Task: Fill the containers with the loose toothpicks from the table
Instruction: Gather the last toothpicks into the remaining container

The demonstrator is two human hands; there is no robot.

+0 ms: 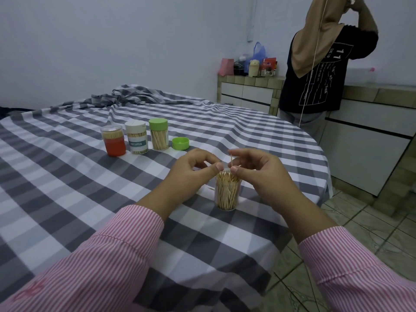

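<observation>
Striped sleeves (pixel 126 239) lead to both hands above the open jar (pixel 227 192): left hand (pixel 191 174) curled at its rim, right hand (pixel 254 172) pinching a toothpick (pixel 231 161), best lowered upright among those inside.

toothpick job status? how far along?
Done: three containers stand filled and capped, orange, white, green-lidded. In hand: the open clear container looks nearly full; right hand pinches a toothpick over it, left hand at its rim. Left: a stray toothpick beside it, then the loose green lid.
</observation>
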